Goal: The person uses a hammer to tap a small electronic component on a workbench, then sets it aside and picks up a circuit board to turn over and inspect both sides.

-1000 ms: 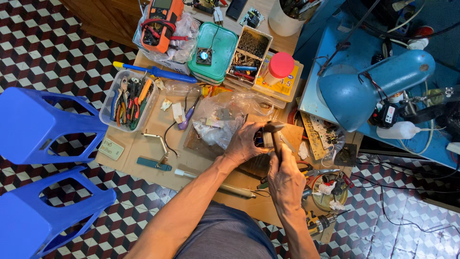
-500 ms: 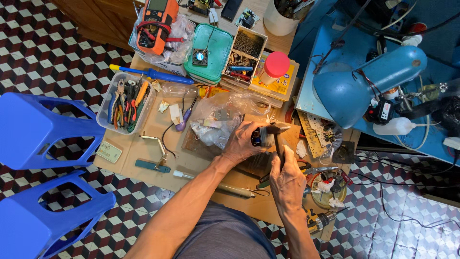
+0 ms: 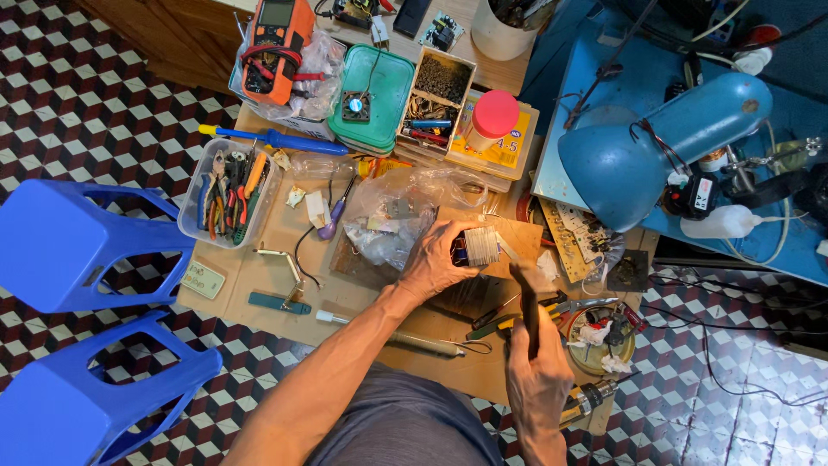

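Note:
My left hand (image 3: 435, 259) grips a small block-shaped part with a pale ribbed side (image 3: 479, 246), holding it down on a brown board (image 3: 517, 242) at the middle of the workbench. My right hand (image 3: 539, 371) is lower and nearer to me, closed around a dark slim tool (image 3: 528, 302) that points up toward the part without touching it. A clear plastic bag with small parts (image 3: 392, 216) lies just left of my left hand.
A clear tub of pliers and cutters (image 3: 228, 194) and a blue screwdriver (image 3: 276, 140) lie at the left. An orange meter (image 3: 276, 39), green box (image 3: 375, 86), red-lidded jar (image 3: 493, 116) stand at the back. A blue desk lamp (image 3: 655, 147) is right, blue stools (image 3: 69, 250) left.
My right hand has pulled back from the part toward me, taking the dark tool with it. My left hand stays on the part.

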